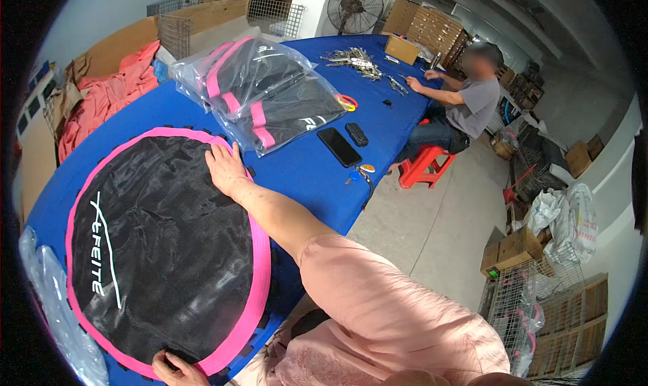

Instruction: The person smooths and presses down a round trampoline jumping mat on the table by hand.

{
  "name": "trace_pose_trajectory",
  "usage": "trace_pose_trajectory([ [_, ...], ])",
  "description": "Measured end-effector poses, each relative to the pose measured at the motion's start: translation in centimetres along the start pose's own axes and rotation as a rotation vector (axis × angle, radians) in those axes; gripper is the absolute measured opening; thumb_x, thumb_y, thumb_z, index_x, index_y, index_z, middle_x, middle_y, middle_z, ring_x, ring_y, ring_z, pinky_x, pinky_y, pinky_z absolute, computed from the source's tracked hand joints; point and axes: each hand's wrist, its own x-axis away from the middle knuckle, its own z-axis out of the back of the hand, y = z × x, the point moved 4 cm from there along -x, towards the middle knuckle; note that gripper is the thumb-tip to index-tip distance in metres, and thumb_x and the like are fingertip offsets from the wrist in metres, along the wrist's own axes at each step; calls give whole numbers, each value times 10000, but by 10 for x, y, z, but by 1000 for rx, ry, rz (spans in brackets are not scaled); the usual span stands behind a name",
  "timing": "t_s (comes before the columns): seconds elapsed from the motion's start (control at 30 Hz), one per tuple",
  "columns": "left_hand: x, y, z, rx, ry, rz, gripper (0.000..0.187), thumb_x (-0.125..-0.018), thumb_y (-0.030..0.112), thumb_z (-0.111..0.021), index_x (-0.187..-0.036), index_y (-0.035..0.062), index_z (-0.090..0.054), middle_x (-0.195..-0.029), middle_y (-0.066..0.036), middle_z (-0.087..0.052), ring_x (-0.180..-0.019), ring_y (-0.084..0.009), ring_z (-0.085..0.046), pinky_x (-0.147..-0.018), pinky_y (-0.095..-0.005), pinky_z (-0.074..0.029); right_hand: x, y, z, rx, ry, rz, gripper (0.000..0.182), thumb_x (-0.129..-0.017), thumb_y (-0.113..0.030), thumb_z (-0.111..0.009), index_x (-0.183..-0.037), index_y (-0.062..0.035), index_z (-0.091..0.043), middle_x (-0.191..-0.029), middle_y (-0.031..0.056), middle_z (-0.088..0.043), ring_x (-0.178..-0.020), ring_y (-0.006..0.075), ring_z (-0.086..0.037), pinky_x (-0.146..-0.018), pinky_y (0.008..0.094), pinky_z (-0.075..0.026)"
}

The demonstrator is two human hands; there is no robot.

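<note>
A round black trampoline mat [169, 231] with a pink border, black edge tabs and white lettering lies flat on the blue-covered table [283, 214]. At its far edge, my right hand [227, 169] rests with fingers spread over the pink border and black mesh. Low in the view, my left hand [177, 370] has its fingers curled at the near pink edge, closed on the mat. Part of that hand is cut off by the frame. Beyond the right hand, similar black-and-pink mats [263, 75] lie in clear plastic bags.
A phone [339, 147], a small black case [356, 134] and keys [364, 170] lie on the table. Metal parts [354, 61] are piled farther back. A person [472, 86] sits on a red stool [425, 167]. Plastic wrap [57, 305] lies at left, wire baskets [526, 305] at right.
</note>
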Motion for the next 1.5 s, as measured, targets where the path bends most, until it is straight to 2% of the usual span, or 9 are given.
trace_pose_trajectory([
  [0.43,-5,8,3,64,-19,-40,139,-928,75,-665,-944,-63,-655,-878,-212,-647,-807,-330,-609,-792,-410,-514,-1,0,-1,-28,-37,-2,502,-956,-166,-494,-1447,-68,-494,-1514,145,-446,-1410,302,-412,-1189,619,-215],
  [1.0,-11,20,7,44,-19,-88,163,-938,110,-660,-918,-52,-645,-824,-215,-633,-741,-344,-589,-718,-433,-490,0,-1,2,-37,-15,9,465,-952,-164,-498,-1404,-58,-523,-1478,149,-479,-1374,311,-448,-1174,612,-257],
  [1.5,-7,11,4,19,2,-62,185,-930,153,-677,-917,-31,-664,-856,-211,-653,-786,-351,-608,-761,-438,-505,-1,-2,1,-26,-59,1,502,-959,-170,-498,-1452,-75,-492,-1523,146,-447,-1402,317,-429,-1180,603,-250],
])
